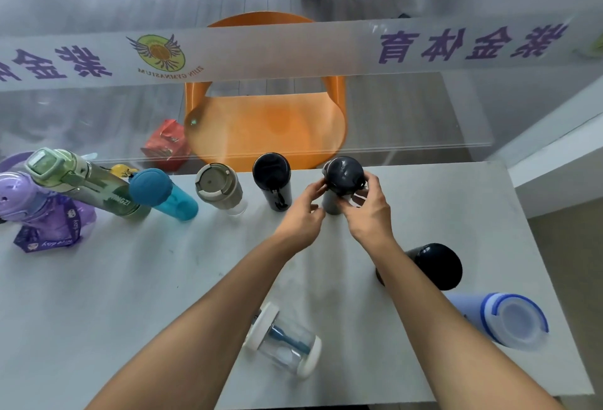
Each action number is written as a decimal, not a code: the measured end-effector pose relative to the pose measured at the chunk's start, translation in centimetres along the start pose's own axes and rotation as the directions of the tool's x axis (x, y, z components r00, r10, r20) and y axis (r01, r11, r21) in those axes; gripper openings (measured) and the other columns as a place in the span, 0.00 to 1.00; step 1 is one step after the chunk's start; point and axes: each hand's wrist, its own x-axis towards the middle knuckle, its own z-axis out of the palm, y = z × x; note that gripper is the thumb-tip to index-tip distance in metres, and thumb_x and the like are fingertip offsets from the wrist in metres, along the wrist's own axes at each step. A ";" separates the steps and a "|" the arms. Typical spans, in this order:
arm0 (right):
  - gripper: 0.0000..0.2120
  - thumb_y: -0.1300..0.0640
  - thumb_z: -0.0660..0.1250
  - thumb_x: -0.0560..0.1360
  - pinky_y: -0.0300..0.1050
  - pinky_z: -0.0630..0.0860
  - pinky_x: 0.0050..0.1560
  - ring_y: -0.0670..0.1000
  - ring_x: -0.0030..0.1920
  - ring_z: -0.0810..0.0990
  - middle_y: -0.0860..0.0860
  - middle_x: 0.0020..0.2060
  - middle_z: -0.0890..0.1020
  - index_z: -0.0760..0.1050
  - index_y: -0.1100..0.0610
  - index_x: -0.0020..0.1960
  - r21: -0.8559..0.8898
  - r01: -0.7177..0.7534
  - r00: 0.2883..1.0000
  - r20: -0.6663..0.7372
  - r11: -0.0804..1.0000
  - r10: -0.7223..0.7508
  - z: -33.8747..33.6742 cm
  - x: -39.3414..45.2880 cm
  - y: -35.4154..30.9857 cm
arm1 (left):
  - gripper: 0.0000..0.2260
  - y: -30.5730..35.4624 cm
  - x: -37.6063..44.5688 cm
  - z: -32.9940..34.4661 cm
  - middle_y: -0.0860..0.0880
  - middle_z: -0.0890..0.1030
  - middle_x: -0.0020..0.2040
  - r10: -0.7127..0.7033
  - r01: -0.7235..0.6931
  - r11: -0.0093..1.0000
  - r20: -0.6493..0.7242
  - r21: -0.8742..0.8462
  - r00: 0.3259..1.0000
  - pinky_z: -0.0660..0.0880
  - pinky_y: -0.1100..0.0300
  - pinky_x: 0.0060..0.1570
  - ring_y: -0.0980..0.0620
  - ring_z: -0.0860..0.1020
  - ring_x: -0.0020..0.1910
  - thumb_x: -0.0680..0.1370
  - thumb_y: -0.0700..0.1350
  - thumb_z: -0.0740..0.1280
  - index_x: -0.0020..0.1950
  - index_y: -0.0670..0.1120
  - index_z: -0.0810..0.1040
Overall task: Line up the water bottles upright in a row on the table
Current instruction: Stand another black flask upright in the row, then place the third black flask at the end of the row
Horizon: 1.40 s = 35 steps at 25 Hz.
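Note:
Along the far edge of the grey table (pixel 130 295) stands a row of upright bottles: purple (pixel 29 204), green (pixel 81 181), teal (pixel 163 194), beige-lidded (pixel 218 189) and black (pixel 273 178). At the row's right end a grey bottle with a dark lid (pixel 342 178) stands upright; my left hand (pixel 303 214) and my right hand (pixel 372 210) both grip it. A black bottle (pixel 437 266), a light blue bottle (pixel 502 318) and a clear bottle with white ends (pixel 287 341) lie on their sides nearer to me.
A glass partition with purple lettering (pixel 456 44) rises right behind the row. Beyond it are an orange chair (pixel 267 122) and a red box (pixel 164 142). The table's right edge (pixel 541 246) drops off near the lying bottles.

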 end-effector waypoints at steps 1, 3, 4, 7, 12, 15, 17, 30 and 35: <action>0.32 0.50 0.78 0.69 0.44 0.76 0.58 0.50 0.57 0.80 0.45 0.53 0.77 0.67 0.43 0.68 -0.005 0.004 1.000 0.002 1.000 -0.004 0.0 0.2 0.0 | 0.29 0.0 0.1 0.1 0.58 0.70 0.73 -0.003 0.003 1.000 -0.003 0.001 1.000 0.69 0.63 0.51 0.54 0.75 0.60 0.79 0.36 0.56 0.76 0.59 0.61; 0.32 0.51 0.78 0.69 0.43 0.75 0.58 0.50 0.58 0.79 0.46 0.54 0.77 0.67 0.43 0.68 -0.018 0.012 1.000 0.009 1.000 -0.012 0.0 0.3 0.1 | 0.29 -0.2 0.2 0.2 0.57 0.70 0.73 -0.003 0.003 1.000 -0.004 0.005 1.000 0.68 0.63 0.55 0.53 0.74 0.61 0.79 0.36 0.56 0.76 0.60 0.61; 0.32 0.52 0.77 0.69 0.43 0.75 0.59 0.50 0.59 0.79 0.46 0.55 0.78 0.66 0.44 0.68 -0.024 0.013 1.000 0.014 1.000 -0.012 -0.1 0.3 0.2 | 0.29 -0.3 0.3 0.2 0.57 0.69 0.73 0.001 -0.001 1.000 -0.002 0.008 1.000 0.67 0.63 0.57 0.53 0.74 0.62 0.79 0.36 0.56 0.76 0.60 0.61; 0.33 0.55 0.76 0.71 0.43 0.74 0.59 0.51 0.61 0.80 0.50 0.60 0.79 0.65 0.46 0.71 -0.026 -0.006 1.000 0.020 1.000 0.006 0.1 0.3 0.3 | 0.30 -0.3 0.5 0.0 0.57 0.68 0.74 0.008 -0.008 1.000 0.022 0.028 1.000 0.68 0.62 0.57 0.54 0.74 0.64 0.78 0.36 0.55 0.77 0.60 0.59; 0.35 0.58 0.72 0.74 0.52 0.73 0.67 0.54 0.67 0.75 0.53 0.70 0.73 0.60 0.53 0.77 -0.059 -0.022 1.000 0.016 0.998 0.023 0.2 -1.6 -0.2 | 0.28 -0.9 -0.6 -0.1 0.56 0.66 0.76 -0.019 0.017 0.998 0.034 0.058 0.999 0.70 0.64 0.55 0.55 0.73 0.64 0.79 0.38 0.55 0.78 0.55 0.57; 0.36 0.59 0.69 0.75 0.51 0.72 0.67 0.52 0.67 0.74 0.54 0.71 0.72 0.56 0.56 0.78 -0.087 -0.023 1.000 -0.011 0.996 0.022 -0.4 -4.5 -0.5 | 0.25 -2.1 -2.8 0.1 0.56 0.72 0.71 0.024 -0.027 0.996 0.037 0.083 0.999 0.73 0.68 0.46 0.62 0.76 0.54 0.79 0.37 0.56 0.75 0.55 0.64; 0.33 0.60 0.68 0.76 0.48 0.73 0.65 0.51 0.64 0.76 0.53 0.67 0.75 0.60 0.55 0.77 -0.072 -0.027 0.999 -0.021 0.997 0.026 -1.1 -7.2 -0.7 | 0.22 -3.0 -4.3 0.5 0.55 0.74 0.69 0.051 -0.054 0.993 0.029 0.106 0.998 0.76 0.63 0.49 0.60 0.77 0.55 0.79 0.37 0.57 0.71 0.53 0.69; 0.09 0.54 0.70 0.73 0.44 0.77 0.48 0.42 0.48 0.80 0.42 0.46 0.81 0.73 0.46 0.50 -0.027 -0.057 0.953 -0.300 0.998 0.046 -8.6 -19.4 5.9 | 0.19 -2.6 -10.3 5.6 0.60 0.80 0.60 0.139 -0.170 0.973 0.197 0.153 0.970 0.77 0.66 0.48 0.62 0.78 0.55 0.80 0.40 0.56 0.64 0.59 0.74; 0.32 0.54 0.74 0.71 0.46 0.73 0.60 0.46 0.60 0.73 0.44 0.62 0.71 0.63 0.48 0.71 -0.052 -0.097 0.976 -0.200 0.994 0.085 -10.8 -15.4 6.8 | 0.22 -2.2 -10.5 8.9 0.60 0.76 0.65 0.095 -0.130 0.976 0.195 0.177 0.976 0.75 0.66 0.46 0.64 0.78 0.52 0.80 0.42 0.57 0.72 0.61 0.67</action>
